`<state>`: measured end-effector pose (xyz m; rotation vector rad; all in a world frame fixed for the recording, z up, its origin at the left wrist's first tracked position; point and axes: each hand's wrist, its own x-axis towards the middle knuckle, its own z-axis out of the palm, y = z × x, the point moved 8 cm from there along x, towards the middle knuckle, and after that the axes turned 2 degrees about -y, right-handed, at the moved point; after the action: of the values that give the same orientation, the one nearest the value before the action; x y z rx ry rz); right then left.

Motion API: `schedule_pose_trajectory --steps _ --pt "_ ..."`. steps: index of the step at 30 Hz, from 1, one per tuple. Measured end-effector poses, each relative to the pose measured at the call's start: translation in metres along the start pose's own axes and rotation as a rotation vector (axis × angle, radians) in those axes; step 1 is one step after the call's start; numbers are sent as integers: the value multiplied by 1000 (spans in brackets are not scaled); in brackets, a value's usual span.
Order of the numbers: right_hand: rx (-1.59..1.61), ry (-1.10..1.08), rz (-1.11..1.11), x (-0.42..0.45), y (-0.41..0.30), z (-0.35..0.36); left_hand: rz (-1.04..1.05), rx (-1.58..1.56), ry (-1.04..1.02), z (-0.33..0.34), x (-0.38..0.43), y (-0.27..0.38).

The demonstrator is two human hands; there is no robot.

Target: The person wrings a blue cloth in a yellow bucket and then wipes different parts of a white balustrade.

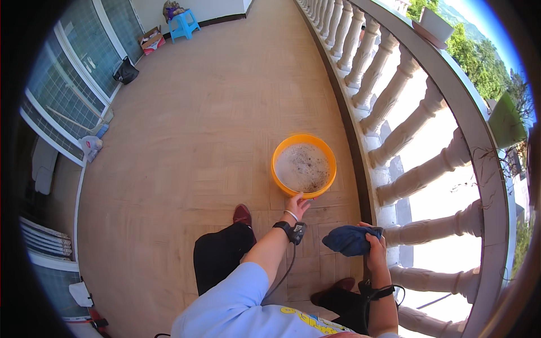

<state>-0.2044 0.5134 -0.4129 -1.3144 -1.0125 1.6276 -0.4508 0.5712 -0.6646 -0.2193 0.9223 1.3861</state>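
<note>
My left hand [298, 206] reaches to the near rim of an orange plastic bucket [277, 179] standing on the floor; its fingers are apart, and whether they touch the rim is unclear. Sudsy, greyish-white foam [302, 164] with dark specks fills the visible inside of the bucket. To the right, beside the balusters, my right hand [375, 249] grips a bunched dark blue cloth [348, 241]. A device is strapped to each of my wrists, and a cable runs from the left one.
A stone balustrade [393, 101] runs along the right, with planters on its rail. Sliding glass doors [84, 55] line the left, near a black bag [126, 72], a plastic bag [91, 147] and a broom [99, 129]. A blue stool [183, 26] and a cardboard box [152, 41] stand farther off.
</note>
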Motion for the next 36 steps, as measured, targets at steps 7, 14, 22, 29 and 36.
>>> schedule_pose_trajectory --steps 7,14,22,29,36 --pt "-682 190 -399 -47 -59 -37 -595 269 -866 132 -167 -122" --pt "-417 229 -721 -153 -145 -47 -613 33 -960 201 -251 -105" --pt "-680 805 -804 -366 -143 -114 -883 295 -1205 236 -387 -193" --pt "-993 1407 -478 -492 -92 -147 -376 1443 -1353 220 -377 -277" --pt "-734 1974 -480 -606 -31 -168 -709 978 -1242 242 -451 -310"
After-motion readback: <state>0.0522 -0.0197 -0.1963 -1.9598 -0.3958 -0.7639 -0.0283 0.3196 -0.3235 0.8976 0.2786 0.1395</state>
